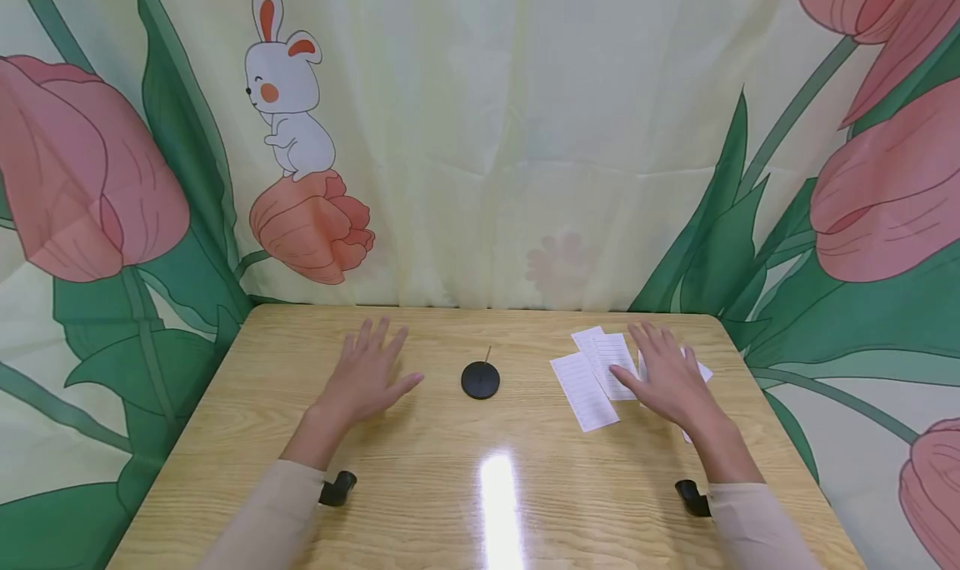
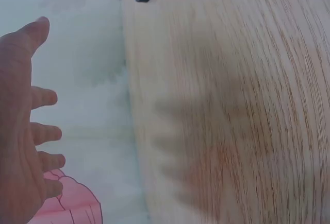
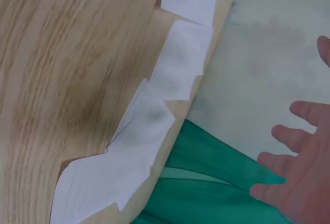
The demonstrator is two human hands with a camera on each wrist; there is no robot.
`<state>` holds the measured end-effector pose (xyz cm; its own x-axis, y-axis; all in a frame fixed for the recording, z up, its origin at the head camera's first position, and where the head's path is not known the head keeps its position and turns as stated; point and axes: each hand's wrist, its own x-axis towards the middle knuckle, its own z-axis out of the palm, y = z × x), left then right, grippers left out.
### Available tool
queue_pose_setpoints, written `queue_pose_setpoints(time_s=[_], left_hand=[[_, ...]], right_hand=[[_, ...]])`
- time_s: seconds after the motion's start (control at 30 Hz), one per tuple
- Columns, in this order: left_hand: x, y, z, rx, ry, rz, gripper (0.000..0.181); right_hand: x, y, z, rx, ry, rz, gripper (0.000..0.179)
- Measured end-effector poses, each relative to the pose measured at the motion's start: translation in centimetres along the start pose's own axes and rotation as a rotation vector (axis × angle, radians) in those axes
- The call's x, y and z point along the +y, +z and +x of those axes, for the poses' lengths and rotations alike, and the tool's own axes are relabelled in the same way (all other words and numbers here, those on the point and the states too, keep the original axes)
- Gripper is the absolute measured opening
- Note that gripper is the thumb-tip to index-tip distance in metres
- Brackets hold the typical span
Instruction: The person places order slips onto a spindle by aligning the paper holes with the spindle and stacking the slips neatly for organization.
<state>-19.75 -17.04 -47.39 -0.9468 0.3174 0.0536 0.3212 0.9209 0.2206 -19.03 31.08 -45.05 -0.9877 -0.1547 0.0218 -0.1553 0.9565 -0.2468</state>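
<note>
Head view: The left hand [image 1: 366, 380] is held over the left part of the wood-grain table [image 1: 420, 487], palm down, fingers spread and thumb out to the side. The right hand [image 1: 669, 378] is held likewise, spread, over the right part, where lined paper slips [image 1: 585, 392] are laid in a loose, overlapping group; some slips are partly covered by the hand. Between the hands, well apart from both, a round black disc [image 1: 480, 381] is seen lying flat, with a thin stick [image 1: 488, 354] at its far edge. Both forearms are covered by beige sleeves [image 1: 262, 512]. Behind the table a curtain [image 1: 465, 137] is hung, printed with tulips and a rabbit.

Left wrist view: Left fingers seen parted; their shadows are cast on the wood, apart from the fingers. The disc is cut off by the top border.

Right wrist view: Right fingers seen parted, with a gap between them and the slips, which are strung along the table edge.
</note>
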Motion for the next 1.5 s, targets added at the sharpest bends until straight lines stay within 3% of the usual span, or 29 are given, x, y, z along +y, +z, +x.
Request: queue_pose_setpoints(time_s=[0.53,0.73,1.13,1.5], left_hand=[[1.7,0.6,0.1,0.018,0.053,0.000,0.083],[2.3,0.9,0.5,0.061,0.104,-0.001,0.079],[3.8,2.0,1.2,0.082,0.171,0.029,0.073],[5.2,2.9,1.8,0.094,0.203,-0.027,0.069]], right_hand=[[2.2,0.6,-1.3,0.155,-0.050,-0.031,0.077],[3.1,0.7,-1.6,0.145,-0.007,0.012,0.077],[4.8,1.3,-2.3,0.137,0.036,0.080,0.077],[6.4,1.6,-3.1,0.047,0.093,0.169,0.079]])
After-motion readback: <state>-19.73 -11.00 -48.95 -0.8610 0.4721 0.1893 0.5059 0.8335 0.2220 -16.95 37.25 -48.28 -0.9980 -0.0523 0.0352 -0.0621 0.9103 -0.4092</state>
